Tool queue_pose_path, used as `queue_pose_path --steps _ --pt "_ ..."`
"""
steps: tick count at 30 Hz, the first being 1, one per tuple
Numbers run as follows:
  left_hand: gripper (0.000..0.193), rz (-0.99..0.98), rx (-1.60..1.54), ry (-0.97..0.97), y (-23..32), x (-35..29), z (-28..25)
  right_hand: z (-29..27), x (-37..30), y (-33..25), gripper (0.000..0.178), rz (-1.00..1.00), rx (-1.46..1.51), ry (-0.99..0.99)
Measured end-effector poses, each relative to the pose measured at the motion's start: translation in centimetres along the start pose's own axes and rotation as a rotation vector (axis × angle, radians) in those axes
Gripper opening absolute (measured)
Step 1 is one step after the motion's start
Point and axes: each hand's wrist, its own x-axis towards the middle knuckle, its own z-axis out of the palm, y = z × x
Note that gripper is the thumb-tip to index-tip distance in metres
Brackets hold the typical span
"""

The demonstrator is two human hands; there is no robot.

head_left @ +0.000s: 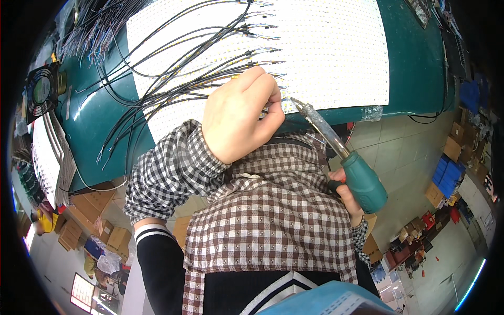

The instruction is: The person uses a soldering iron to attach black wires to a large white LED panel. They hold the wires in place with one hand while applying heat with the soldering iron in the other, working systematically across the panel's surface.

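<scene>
My left hand point(242, 115) is closed in a pinch near the front edge of a white LED board point(336, 58); its fingers hide whatever is between them. My right hand point(347, 197) grips the fat green handle of a soldering iron point(328, 134), partly behind it. The iron's metal tip points up and left, close to the board beside my left fingertips; whether it touches cannot be told. Several black cables point(178, 79) cross the board's left half, some running under my left hand. Their thin coloured wire ends lie in a column along the board's middle.
A green tabletop point(100, 139) lies under the board. A black fan point(42, 92) and stacked white sheets point(46, 157) stand at the left. Loose wires point(97, 31) are heaped at the far left. Clear plastic point(371, 113) hangs at the table's front edge; cardboard boxes point(68, 233) sit beyond.
</scene>
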Motion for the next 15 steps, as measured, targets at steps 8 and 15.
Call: queue_pose_path --steps 8,15 --pt "0.014 -0.003 -0.003 -0.002 -0.02 0.06 0.04 0.16 0.61 -1.00 0.041 0.056 0.116 0.004" --pt "0.011 -0.047 -0.005 -0.030 0.24 -0.28 -0.35 0.42 0.33 -0.74 0.044 0.042 0.221 0.047"
